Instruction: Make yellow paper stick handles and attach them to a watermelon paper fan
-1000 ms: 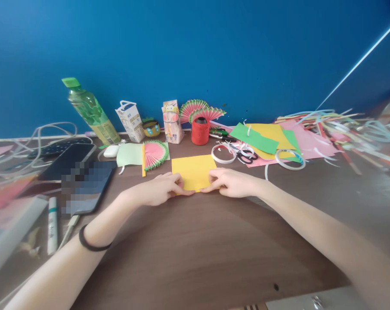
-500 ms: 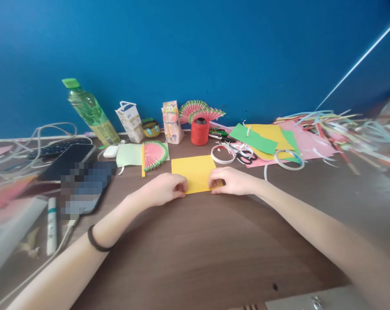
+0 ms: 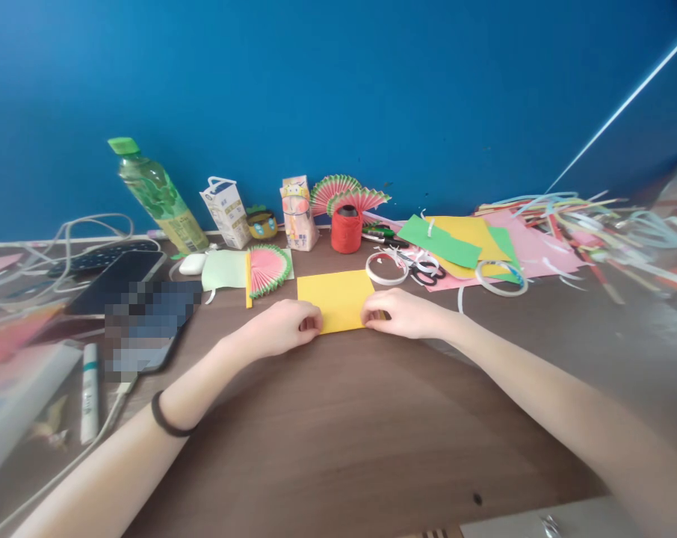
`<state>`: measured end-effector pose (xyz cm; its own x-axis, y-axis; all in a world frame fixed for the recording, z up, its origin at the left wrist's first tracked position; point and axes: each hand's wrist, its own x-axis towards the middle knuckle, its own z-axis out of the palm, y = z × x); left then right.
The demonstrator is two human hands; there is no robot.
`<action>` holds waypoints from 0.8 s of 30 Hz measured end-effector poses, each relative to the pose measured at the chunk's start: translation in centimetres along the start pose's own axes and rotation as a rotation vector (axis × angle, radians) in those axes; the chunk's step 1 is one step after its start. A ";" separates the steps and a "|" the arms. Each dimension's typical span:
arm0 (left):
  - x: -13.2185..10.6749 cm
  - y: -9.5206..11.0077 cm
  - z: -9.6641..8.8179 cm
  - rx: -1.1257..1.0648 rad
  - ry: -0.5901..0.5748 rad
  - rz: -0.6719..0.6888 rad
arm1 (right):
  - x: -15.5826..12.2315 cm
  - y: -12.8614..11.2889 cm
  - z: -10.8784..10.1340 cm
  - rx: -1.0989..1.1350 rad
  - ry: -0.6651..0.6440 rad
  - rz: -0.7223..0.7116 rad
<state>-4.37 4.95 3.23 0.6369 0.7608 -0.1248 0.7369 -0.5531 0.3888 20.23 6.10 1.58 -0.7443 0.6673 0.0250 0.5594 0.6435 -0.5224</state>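
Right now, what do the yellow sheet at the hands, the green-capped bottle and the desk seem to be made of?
Yellow sheet: likely matte paper; thin, without glare.
Bottle: probably glossy plastic; see-through green, with highlights.
Desk: wood or wood-look laminate, low sheen; brown grain shows.

The print on the white carton [image 3: 226, 215] and the marker [image 3: 90, 396] is too blurred to read.

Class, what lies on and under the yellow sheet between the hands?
The left hand and right hand overlap the yellow sheet, hiding its near corners. Brown desk shows around it; the surface directly beneath is covered.
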 end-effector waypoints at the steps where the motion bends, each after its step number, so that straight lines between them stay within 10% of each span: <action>1: 0.0 0.0 0.0 -0.004 0.005 -0.001 | 0.0 0.0 0.0 0.002 0.003 0.003; 24: -0.1 0.0 0.3 -0.038 0.014 -0.010 | 0.1 -0.3 0.7 0.052 0.055 0.108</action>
<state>-4.40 4.77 3.00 0.6261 0.7710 -0.1163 0.7340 -0.5324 0.4217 19.78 5.72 1.14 -0.6588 0.7523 0.0122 0.6146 0.5474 -0.5681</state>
